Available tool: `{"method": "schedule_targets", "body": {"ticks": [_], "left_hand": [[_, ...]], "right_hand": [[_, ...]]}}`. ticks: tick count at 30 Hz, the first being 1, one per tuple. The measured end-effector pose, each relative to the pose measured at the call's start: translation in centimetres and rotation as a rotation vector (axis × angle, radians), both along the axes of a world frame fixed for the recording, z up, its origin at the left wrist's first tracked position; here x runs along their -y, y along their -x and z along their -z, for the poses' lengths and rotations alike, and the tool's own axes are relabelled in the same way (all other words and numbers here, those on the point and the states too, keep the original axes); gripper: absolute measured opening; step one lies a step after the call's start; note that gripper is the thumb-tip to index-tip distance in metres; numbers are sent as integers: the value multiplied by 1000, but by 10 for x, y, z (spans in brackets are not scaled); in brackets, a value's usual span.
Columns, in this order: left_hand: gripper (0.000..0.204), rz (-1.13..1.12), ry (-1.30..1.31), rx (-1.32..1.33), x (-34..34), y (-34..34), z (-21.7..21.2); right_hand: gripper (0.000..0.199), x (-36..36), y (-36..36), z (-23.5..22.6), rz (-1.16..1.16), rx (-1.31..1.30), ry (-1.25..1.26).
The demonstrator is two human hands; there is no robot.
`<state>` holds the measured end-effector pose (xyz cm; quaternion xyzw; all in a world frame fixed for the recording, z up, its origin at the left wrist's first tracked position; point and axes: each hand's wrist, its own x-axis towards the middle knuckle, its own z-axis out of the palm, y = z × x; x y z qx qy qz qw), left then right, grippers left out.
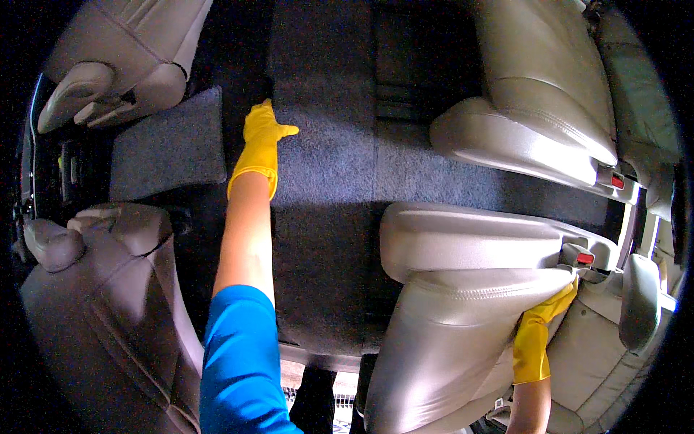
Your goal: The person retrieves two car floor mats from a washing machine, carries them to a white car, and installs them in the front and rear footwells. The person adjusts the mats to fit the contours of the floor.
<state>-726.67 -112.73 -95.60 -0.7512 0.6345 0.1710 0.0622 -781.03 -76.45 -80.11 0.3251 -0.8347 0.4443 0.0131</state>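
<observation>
My left hand point(264, 130), in a yellow rubber glove, reaches far forward over the dark grey carpet point(318, 159) of a vehicle floor. Its thumb sticks out to the right, the other fingers point away from me, and nothing shows in it. My right hand point(547, 312), gloved the same way, lies in the gap between a beige seat cushion point(463, 318) and its backrest point(589, 354). Its fingers stretch toward a seat belt buckle point(584, 258) with a red button; the fingertips are partly hidden.
Another beige seat point(535, 134) with its own red-button buckle point(617, 181) stands farther off on the right. Two more seats line the left, one far point(130, 50) and one near point(108, 311). A grey floor mat point(170, 148) lies between them. A headrest-like pad point(640, 304) juts out at right.
</observation>
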Motion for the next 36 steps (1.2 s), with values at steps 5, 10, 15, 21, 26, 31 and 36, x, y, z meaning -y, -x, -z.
{"method": "schedule_targets", "body": {"ticks": [5,10,15,21,26,31,36], "left_hand": [[73,206,-3,91,29,-20,-42],[70,115,235,-81,40,-117,-42],[72,-275,227,29,3,-99,-38],[89,-122,608,66,-95,-83,-20],[78,-131,421,-55,-258,-37,-32],[70,-647,180,-270,-451,-70,8],[102,-643,146,-22,-473,-54,21]], "right_hand": [[55,-7,4,-16,-118,81,-53],[57,-8,12,4,-18,-321,-163],[54,-6,-6,-5,-15,-38,-11],[57,-7,8,9,-32,-108,-6],[55,3,-5,-12,-69,-122,-88],[61,16,-11,-16,-149,-124,-119],[60,-3,16,4,-3,-364,-180]]}}
